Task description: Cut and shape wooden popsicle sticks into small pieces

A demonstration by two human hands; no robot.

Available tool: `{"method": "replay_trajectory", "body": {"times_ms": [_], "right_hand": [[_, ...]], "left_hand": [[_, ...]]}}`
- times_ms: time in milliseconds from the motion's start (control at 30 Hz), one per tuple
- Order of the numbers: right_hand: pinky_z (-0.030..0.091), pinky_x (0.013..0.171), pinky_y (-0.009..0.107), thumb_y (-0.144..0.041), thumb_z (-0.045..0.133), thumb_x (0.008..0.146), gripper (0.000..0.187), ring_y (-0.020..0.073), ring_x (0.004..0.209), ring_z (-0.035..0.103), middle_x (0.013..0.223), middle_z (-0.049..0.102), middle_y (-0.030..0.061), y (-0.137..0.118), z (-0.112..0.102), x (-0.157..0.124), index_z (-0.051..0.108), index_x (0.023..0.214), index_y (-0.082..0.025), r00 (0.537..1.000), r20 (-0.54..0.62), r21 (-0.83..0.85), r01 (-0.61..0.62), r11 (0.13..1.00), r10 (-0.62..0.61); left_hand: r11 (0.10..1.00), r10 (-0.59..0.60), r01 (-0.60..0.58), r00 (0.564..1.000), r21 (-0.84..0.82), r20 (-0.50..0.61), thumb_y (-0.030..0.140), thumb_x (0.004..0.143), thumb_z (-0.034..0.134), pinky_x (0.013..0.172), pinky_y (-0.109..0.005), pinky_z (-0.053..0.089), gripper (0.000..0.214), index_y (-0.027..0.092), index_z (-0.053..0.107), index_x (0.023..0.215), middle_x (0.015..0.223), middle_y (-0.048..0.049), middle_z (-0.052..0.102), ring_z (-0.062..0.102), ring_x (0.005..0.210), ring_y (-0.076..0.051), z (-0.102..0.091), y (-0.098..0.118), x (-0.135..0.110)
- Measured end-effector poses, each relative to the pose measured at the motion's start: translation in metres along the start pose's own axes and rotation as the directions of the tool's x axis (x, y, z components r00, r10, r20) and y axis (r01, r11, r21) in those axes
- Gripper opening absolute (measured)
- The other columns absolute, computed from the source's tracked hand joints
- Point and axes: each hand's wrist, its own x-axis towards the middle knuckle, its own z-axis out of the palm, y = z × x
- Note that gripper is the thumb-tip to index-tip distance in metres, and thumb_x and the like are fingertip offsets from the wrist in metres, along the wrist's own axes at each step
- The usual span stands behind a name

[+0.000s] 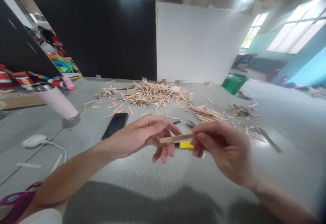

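Note:
A flat wooden stick (177,137) is held level between both hands above the grey table (158,176). My left hand (145,135) pinches its left end with thumb and fingers. My right hand (224,149) pinches its right end and also grips a yellow and black tool (184,145), likely a utility knife, just under the stick. Behind the hands lies a big heap of wooden sticks (155,95), with a second loose pile (211,113) to the right.
A black phone (115,125) lies left of the hands. A pink tumbler (57,100) lies tilted at far left, near a white device (34,140) with a cable. Scissors (189,124) rest behind the hands. A green bin (234,82) stands on the floor beyond.

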Motion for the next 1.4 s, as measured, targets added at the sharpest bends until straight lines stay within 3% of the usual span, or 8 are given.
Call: {"method": "replay_trajectory", "body": {"times_ms": [133, 333, 433, 533, 667, 1100, 1233, 1400], "right_hand": [[0.066, 0.066, 0.021, 0.004, 0.061, 0.099, 0.031, 0.0146, 0.076, 0.080, 0.088, 0.082, 0.0049, 0.000, -0.007, -0.002, 0.076, 0.114, -0.018, 0.931, 0.183, -0.189, 0.349, 0.918, -0.316], [0.067, 0.077, 0.023, 0.009, 0.057, 0.099, 0.043, 0.0154, 0.092, 0.080, 0.106, 0.082, 0.0081, 0.004, -0.013, -0.010, 0.070, 0.129, -0.019, 0.884, 0.310, -0.235, 0.429, 0.872, -0.351], [0.066, 0.083, 0.023, 0.008, 0.058, 0.100, 0.040, 0.0152, 0.098, 0.080, 0.113, 0.082, 0.0087, 0.006, -0.013, -0.012, 0.070, 0.128, -0.018, 0.874, 0.332, -0.262, 0.446, 0.856, -0.354], [0.065, 0.087, 0.023, 0.006, 0.059, 0.101, 0.035, 0.0154, 0.102, 0.080, 0.116, 0.082, 0.0093, 0.007, -0.014, -0.011, 0.070, 0.125, -0.017, 0.865, 0.357, -0.317, 0.467, 0.826, -0.352], [0.065, 0.086, 0.024, 0.005, 0.059, 0.103, 0.035, 0.0162, 0.103, 0.080, 0.116, 0.083, 0.0093, 0.007, -0.014, -0.011, 0.068, 0.129, -0.016, 0.857, 0.382, -0.383, 0.487, 0.785, -0.346], [0.064, 0.089, 0.022, 0.000, 0.045, 0.109, 0.035, 0.0174, 0.108, 0.078, 0.122, 0.078, 0.0137, 0.009, -0.015, -0.011, 0.066, 0.133, -0.014, 0.809, 0.485, -0.394, 0.542, 0.742, -0.333], [0.062, 0.082, 0.021, -0.005, 0.039, 0.114, 0.033, 0.0162, 0.101, 0.079, 0.122, 0.078, 0.0137, 0.008, -0.015, -0.010, 0.065, 0.131, -0.014, 0.800, 0.505, -0.430, 0.558, 0.710, -0.323], [0.062, 0.082, 0.021, -0.009, 0.036, 0.116, 0.032, 0.0157, 0.098, 0.079, 0.116, 0.080, 0.0113, 0.007, -0.012, -0.007, 0.065, 0.127, -0.016, 0.789, 0.518, -0.448, 0.579, 0.681, -0.330]], "left_hand": [[0.991, -0.002, -0.007, 0.997, 0.134, 0.071, 0.033, 0.105, 0.072, 0.052, -0.019, 0.055, 0.021, 0.016, 0.082, 0.109, 0.082, -0.0070, 0.080, 0.072, 0.060, -0.013, -0.001, 0.004, -0.003], [0.911, 0.099, -0.084, 0.995, 0.404, -0.016, 0.023, 0.102, 0.074, 0.057, -0.018, 0.057, 0.012, 0.016, 0.084, 0.102, 0.085, -0.0053, 0.081, 0.074, 0.068, -0.013, 0.005, 0.006, -0.010], [0.773, 0.207, -0.160, 0.978, 0.614, -0.006, 0.024, 0.104, 0.071, 0.060, -0.017, 0.057, 0.013, 0.017, 0.082, 0.102, 0.086, -0.0023, 0.081, 0.074, 0.067, -0.011, 0.009, 0.008, -0.015], [0.544, 0.325, -0.231, 0.944, 0.807, 0.051, 0.021, 0.107, 0.067, 0.066, -0.018, 0.053, 0.011, 0.020, 0.079, 0.106, 0.085, 0.0020, 0.080, 0.072, 0.069, -0.009, 0.012, 0.005, -0.020], [0.288, 0.398, -0.255, 0.909, 0.923, 0.127, 0.019, 0.110, 0.061, 0.064, -0.021, 0.046, 0.010, 0.021, 0.071, 0.111, 0.082, 0.0039, 0.075, 0.066, 0.066, -0.010, 0.013, -0.002, -0.023], [-0.041, 0.316, -0.196, 0.928, 0.980, 0.199, 0.018, 0.111, 0.047, 0.068, -0.032, 0.045, 0.010, 0.020, 0.056, 0.107, 0.086, -0.0018, 0.073, 0.070, 0.071, -0.019, 0.012, -0.019, -0.020], [-0.033, 0.322, -0.197, 0.926, 0.980, 0.197, 0.016, 0.109, 0.048, 0.067, -0.033, 0.043, 0.008, 0.020, 0.053, 0.105, 0.085, -0.0011, 0.070, 0.067, 0.070, -0.019, 0.014, -0.020, -0.017], [0.176, 0.274, -0.135, 0.958, 0.975, 0.083, 0.018, 0.108, 0.048, 0.062, -0.029, 0.039, 0.008, 0.022, 0.049, 0.101, 0.078, 0.0028, 0.059, 0.058, 0.065, -0.015, 0.013, -0.017, -0.011]]}}
